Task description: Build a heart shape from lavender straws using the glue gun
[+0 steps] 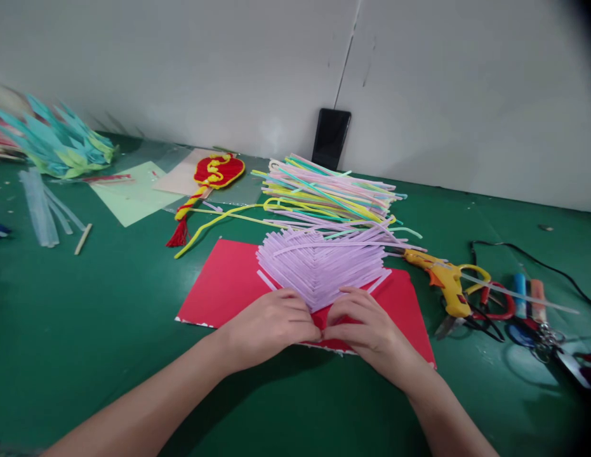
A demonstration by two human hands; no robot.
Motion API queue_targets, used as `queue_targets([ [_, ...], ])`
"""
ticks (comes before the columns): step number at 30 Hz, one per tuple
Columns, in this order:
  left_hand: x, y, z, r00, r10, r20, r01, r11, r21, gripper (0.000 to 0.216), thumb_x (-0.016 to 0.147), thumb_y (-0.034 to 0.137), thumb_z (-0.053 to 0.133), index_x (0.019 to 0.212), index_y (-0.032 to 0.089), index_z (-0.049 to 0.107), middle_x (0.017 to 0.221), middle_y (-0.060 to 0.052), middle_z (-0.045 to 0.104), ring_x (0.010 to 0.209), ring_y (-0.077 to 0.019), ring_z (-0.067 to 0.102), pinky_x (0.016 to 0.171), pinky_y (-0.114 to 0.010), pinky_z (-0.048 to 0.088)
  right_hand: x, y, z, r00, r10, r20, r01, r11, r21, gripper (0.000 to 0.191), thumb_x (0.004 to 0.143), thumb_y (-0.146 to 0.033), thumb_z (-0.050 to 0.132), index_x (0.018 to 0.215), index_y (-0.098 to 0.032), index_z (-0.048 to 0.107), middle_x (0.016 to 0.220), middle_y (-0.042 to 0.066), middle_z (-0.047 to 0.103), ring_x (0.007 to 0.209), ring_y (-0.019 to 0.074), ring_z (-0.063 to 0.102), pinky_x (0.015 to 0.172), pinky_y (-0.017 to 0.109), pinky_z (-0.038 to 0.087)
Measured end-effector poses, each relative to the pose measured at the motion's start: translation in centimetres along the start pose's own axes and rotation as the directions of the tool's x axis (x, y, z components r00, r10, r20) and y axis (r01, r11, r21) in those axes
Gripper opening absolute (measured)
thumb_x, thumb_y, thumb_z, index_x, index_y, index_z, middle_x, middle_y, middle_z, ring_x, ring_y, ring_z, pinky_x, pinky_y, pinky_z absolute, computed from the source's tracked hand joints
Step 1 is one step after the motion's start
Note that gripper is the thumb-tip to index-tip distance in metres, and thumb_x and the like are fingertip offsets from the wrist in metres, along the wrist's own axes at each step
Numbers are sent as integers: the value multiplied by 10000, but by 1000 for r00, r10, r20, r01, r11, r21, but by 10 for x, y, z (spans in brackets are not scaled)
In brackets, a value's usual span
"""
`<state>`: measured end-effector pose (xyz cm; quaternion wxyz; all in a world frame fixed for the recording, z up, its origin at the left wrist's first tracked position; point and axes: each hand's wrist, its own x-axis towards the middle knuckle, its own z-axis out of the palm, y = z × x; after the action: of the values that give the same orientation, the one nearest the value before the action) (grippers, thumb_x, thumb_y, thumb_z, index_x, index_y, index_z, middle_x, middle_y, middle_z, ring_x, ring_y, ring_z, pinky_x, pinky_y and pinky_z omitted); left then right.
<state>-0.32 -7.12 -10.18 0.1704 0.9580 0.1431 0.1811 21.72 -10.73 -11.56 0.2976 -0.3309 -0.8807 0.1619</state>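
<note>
A heart-like fan of purple straws [318,263] lies on a red card sheet [219,285] on the green table. My left hand [271,324] and my right hand [364,327] meet at the fan's lower tip, fingertips pinched together on the near edge of the red card. Both hands have curled fingers pressing at that point. What sits between the fingertips is hidden.
A heap of coloured straws [328,190] lies behind the card. A yellow glue gun [442,279], scissors [485,311] and pens lie at the right. A red and yellow ornament [214,174], paper sheets, clear sticks [40,206] and a teal straw craft [57,143] are at the left. A black phone [331,136] leans on the wall.
</note>
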Motion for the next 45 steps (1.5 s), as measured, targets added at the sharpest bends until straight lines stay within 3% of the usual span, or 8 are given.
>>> queue_targets([
  [6, -1, -1, 1, 1000, -14, 15, 14, 1000, 10, 179, 941, 173, 454, 851, 163, 609, 804, 25, 676, 768, -118, 562, 759, -281, 392, 1, 1, 1, 1000, -5, -8, 5, 1000, 8, 179, 883, -123, 528, 893, -238, 664, 822, 5, 638, 850, 129, 582, 950, 402, 417],
  [13, -1, -2, -1, 997, -64, -50, 68, 994, 85, 207, 955, 160, 409, 935, 155, 616, 858, 2, 683, 823, -136, 576, 785, -292, 409, 3, 3, 5, 988, 39, -149, -40, 999, -4, 126, 861, -155, 578, 916, -223, 669, 857, 32, 663, 879, 162, 586, 838, 361, 472],
  [18, 1, 2, -1, 986, -132, -100, 144, 983, 116, 175, 931, 251, 477, 911, 156, 623, 831, -10, 676, 798, -153, 584, 780, -316, 444, 4, 3, 9, 983, 67, -170, -70, 997, -13, 102, 848, -154, 601, 890, -216, 670, 850, 24, 671, 860, 154, 588, 877, 366, 447],
  [24, 2, 6, 2, 887, -394, -241, 411, 912, 20, 160, 918, 210, 463, 1013, 154, 579, 991, -53, 645, 934, -172, 579, 836, -319, 477, 6, 3, 17, 987, 92, -130, -96, 995, -29, 106, 856, -163, 590, 855, -222, 678, 835, 17, 667, 848, 154, 584, 900, 372, 420],
  [27, 3, 6, 9, 859, -466, -213, 484, 874, 39, 278, 920, 229, 451, 1177, 152, 520, 1205, -89, 580, 1134, -202, 520, 971, -364, 434, 6, 3, 20, 988, 100, -119, -105, 994, -38, 125, 864, -146, 574, 859, -217, 677, 840, 13, 669, 840, 146, 585, 926, 377, 398],
  [31, 2, 4, 19, 865, -491, -108, 502, 847, 174, 429, 948, 249, 365, 1364, 143, 368, 1466, -101, 364, 1367, -227, 293, 1111, -431, 280, 6, 3, 21, 988, 125, -96, -129, 991, -42, 136, 868, -145, 568, 866, -219, 683, 859, 7, 668, 844, 136, 581, 969, 379, 363],
  [39, -3, -5, 29, 858, -513, -16, 493, 816, 301, 492, 979, 360, 271, 1431, 167, 285, 1532, -62, 223, 1414, -195, 169, 1145, -412, 183, 3, 3, 14, 973, 188, -137, -211, 962, -173, 125, 864, -237, 588, 865, -257, 711, 873, 34, 637, 831, 169, 534, 785, 332, 400],
  [45, -3, -4, 28, 865, -502, 12, 477, 829, 291, 592, 946, 483, 323, 1448, 177, 255, 1536, -59, 211, 1420, -206, 141, 1151, -414, 155, -1, 11, 13, 961, 233, -147, -257, 951, -173, 113, 869, -222, 580, 834, -222, 688, 853, 33, 637, 811, 170, 548, 770, 330, 399],
])
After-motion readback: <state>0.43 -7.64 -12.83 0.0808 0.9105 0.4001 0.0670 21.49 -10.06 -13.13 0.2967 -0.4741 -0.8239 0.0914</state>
